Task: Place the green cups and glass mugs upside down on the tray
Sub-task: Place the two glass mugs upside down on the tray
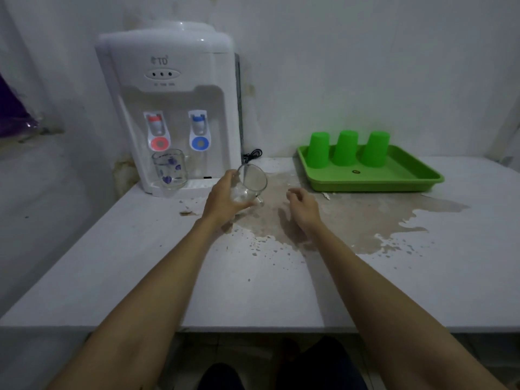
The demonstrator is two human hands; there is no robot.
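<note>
Three green cups (346,149) stand upside down in a row at the back of the green tray (374,180), on the right of the table. My left hand (225,197) grips a clear glass mug (250,182), tilted so its mouth faces away and to the right, just above the table left of the tray. My right hand (304,205) hovers beside it with loosely curled fingers and holds nothing. A second glass mug (169,171) with purple prints stands upright on the drip tray of the water dispenser.
A white water dispenser (171,108) stands at the back left against the wall, its black cord (252,155) lying behind it. A wide brownish stain (351,218) covers the white table (112,263) between my hands and the tray.
</note>
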